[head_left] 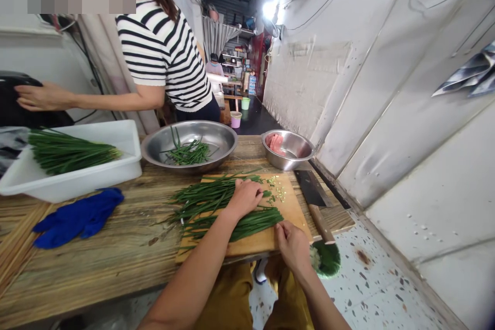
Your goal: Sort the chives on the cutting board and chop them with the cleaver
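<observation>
Long garlic chives (216,196) lie in two loose bundles across a wooden cutting board (296,211), their trimmed ends to the right. My left hand (245,198) is closed with curled fingers over the far bundle near its ends. At the end of the near bundle, my right hand (292,242) is closed, thumb and fingertips pinched against the stalk ends. Small chopped bits (276,188) are scattered on the board's far right. To the right of the board, a cleaver (311,188) with a wooden handle rests on the table, outside both hands.
Behind the board stand a wide steel basin (154,152) with chives and a smaller steel bowl (288,162) with pink pieces. Left are a white tub (77,185) of chives, blue gloves (79,219) and wooden sticks (19,247). A person in a striped shirt (154,56) stands beyond. A wall (367,87) borders the right.
</observation>
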The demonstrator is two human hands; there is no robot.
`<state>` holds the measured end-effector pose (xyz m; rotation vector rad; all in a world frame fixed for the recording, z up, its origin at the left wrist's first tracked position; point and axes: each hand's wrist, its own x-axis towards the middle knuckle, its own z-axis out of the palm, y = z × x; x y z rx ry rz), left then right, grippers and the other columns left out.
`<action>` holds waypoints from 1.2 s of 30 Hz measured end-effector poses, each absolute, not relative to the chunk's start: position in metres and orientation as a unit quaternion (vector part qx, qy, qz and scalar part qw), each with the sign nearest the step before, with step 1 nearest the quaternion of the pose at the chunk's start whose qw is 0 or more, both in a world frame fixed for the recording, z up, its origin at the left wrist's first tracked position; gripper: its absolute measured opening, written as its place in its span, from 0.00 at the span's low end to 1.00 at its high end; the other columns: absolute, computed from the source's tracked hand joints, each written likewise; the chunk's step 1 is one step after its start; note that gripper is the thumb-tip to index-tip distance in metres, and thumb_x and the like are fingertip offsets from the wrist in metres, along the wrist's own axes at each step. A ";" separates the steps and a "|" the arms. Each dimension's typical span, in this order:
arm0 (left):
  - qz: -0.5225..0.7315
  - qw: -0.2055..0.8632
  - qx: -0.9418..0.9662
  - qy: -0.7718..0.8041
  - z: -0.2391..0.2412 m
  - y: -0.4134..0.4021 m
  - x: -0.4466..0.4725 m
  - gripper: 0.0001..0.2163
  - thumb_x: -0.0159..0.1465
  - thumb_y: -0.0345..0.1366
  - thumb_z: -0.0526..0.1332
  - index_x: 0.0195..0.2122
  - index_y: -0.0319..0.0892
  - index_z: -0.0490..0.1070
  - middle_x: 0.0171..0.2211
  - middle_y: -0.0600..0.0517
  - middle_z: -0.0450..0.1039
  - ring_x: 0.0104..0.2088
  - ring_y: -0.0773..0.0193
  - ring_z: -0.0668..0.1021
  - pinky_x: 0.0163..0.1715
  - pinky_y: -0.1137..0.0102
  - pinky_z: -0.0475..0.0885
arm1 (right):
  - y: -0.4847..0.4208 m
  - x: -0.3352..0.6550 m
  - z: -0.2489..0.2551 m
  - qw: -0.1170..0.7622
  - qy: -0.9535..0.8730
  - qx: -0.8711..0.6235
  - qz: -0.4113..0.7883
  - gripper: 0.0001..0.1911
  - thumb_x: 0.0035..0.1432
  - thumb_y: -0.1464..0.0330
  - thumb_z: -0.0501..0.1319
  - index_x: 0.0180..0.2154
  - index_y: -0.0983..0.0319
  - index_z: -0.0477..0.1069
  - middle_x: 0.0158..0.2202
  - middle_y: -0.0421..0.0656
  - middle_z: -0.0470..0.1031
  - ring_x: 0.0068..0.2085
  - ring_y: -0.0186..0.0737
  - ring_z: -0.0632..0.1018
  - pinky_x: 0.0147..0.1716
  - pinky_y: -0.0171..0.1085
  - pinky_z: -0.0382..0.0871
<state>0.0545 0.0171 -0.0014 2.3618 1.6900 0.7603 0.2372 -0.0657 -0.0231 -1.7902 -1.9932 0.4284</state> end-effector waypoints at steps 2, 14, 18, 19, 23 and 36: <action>0.250 0.072 0.790 0.555 -0.002 0.018 0.054 0.10 0.62 0.32 0.53 0.33 0.44 0.74 0.33 0.51 0.76 0.37 0.60 0.71 0.42 0.62 0.55 | -0.067 0.237 -0.023 0.211 -0.718 -0.644 0.157 0.17 0.63 0.64 0.47 0.31 0.61 0.71 0.26 0.42 0.75 0.29 0.37 0.74 0.27 0.33 0.54; 0.331 0.165 0.749 0.550 -0.007 0.017 0.064 0.08 0.58 0.32 0.57 0.31 0.43 0.76 0.32 0.54 0.78 0.35 0.63 0.75 0.41 0.66 0.59 | -0.066 0.238 -0.022 0.222 -0.716 -0.642 0.161 0.17 0.63 0.64 0.48 0.31 0.61 0.72 0.26 0.42 0.75 0.29 0.37 0.74 0.28 0.33 0.53; 0.332 0.226 0.736 0.546 -0.013 0.019 0.066 0.09 0.58 0.35 0.56 0.29 0.41 0.76 0.28 0.53 0.77 0.31 0.64 0.75 0.35 0.71 0.62 | -0.067 0.238 -0.022 0.225 -0.716 -0.641 0.160 0.16 0.62 0.64 0.48 0.31 0.61 0.72 0.26 0.42 0.75 0.29 0.38 0.74 0.28 0.33 0.53; 0.333 0.235 0.732 0.547 -0.014 0.020 0.066 0.09 0.58 0.36 0.56 0.29 0.41 0.76 0.27 0.52 0.76 0.30 0.64 0.75 0.34 0.72 0.63 | -0.067 0.238 -0.022 0.226 -0.717 -0.639 0.161 0.16 0.62 0.64 0.48 0.30 0.62 0.71 0.26 0.42 0.75 0.29 0.38 0.74 0.28 0.33 0.53; 0.342 0.263 0.727 0.534 -0.020 0.022 0.066 0.10 0.58 0.36 0.55 0.28 0.39 0.75 0.25 0.52 0.75 0.27 0.65 0.74 0.30 0.73 0.63 | -0.067 0.238 -0.024 0.231 -0.716 -0.637 0.167 0.17 0.62 0.64 0.47 0.31 0.62 0.72 0.26 0.43 0.75 0.30 0.39 0.75 0.29 0.33 0.54; 0.330 0.282 0.731 0.527 -0.016 0.021 0.065 0.14 0.60 0.38 0.54 0.21 0.38 0.71 0.19 0.53 0.70 0.23 0.68 0.70 0.26 0.74 0.58 | -0.068 0.238 -0.024 0.236 -0.714 -0.636 0.176 0.17 0.63 0.65 0.47 0.33 0.62 0.72 0.29 0.44 0.77 0.33 0.40 0.77 0.30 0.33 0.56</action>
